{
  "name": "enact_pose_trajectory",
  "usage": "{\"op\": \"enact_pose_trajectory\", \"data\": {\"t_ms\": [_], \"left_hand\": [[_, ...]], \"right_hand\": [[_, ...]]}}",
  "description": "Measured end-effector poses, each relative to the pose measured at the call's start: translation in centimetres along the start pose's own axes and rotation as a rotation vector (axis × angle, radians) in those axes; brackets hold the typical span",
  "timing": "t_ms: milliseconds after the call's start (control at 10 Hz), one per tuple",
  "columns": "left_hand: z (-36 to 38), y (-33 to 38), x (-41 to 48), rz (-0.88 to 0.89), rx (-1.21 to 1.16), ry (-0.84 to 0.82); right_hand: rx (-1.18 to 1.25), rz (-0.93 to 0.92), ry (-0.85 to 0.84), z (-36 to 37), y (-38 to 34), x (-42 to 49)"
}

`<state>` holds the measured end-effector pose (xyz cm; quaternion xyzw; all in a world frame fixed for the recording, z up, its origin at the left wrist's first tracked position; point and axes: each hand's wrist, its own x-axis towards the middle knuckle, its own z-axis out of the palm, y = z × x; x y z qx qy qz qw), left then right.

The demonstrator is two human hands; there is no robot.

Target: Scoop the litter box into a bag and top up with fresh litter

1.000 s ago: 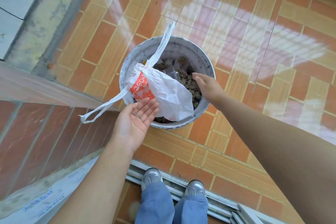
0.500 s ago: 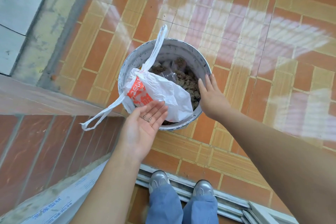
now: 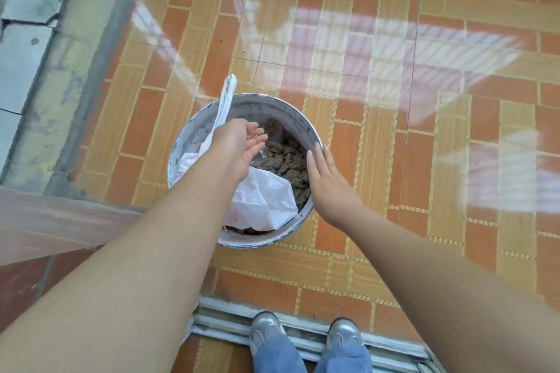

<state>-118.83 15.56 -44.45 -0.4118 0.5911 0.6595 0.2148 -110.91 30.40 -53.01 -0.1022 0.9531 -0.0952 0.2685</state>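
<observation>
The bag (image 3: 266,197) lies inside the bucket (image 3: 263,109), near side, on clumped litter (image 3: 288,160). Left hand (image 3: 239,145) above it, fingers loose, few grains on them; right hand (image 3: 328,182) flat on the right rim. Better to shake grains off low inside

Count of items on the tiled floor (image 3: 424,160): one round bucket (image 3: 194,136), grey-white. Inside it, one white plastic bag (image 3: 263,200) with red print, one handle loop (image 3: 225,103) visible. Hands, two: left hand (image 3: 239,142), right hand (image 3: 328,182). Shoes, two, silver-toed: left shoe (image 3: 265,327), right shoe (image 3: 344,331). Litter clumps (image 3: 285,157) — one heaped mass, single pieces too small to count.
</observation>
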Motion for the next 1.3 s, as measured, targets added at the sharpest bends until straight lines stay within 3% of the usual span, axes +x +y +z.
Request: {"op": "enact_pose_trajectory", "data": {"t_ms": [200,500,800,1100,1300], "left_hand": [[0.4,-0.8,1.8,-0.009,0.342,0.072],[0.0,-3.3,2.2,0.279,0.741,-0.087],[-1.8,-4.5,1.7,0.47,1.413,-0.064],[-2.4,-1.9,-3.3,0.698,1.617,-0.006],[-2.4,4.0,-11.8,0.818,1.676,0.04]], "right_hand": [[-0.057,-0.022,0.024,0.6,0.2,0.2],[-0.02,-0.014,-0.03,0.3,0.0,0.3],[-0.032,-0.008,-0.031,-0.3,0.4,0.2],[0.027,0.02,0.048,-6.2,-0.3,-3.4],[0.027,0.029,0.229,-17.3,-1.8,-9.4]]}}
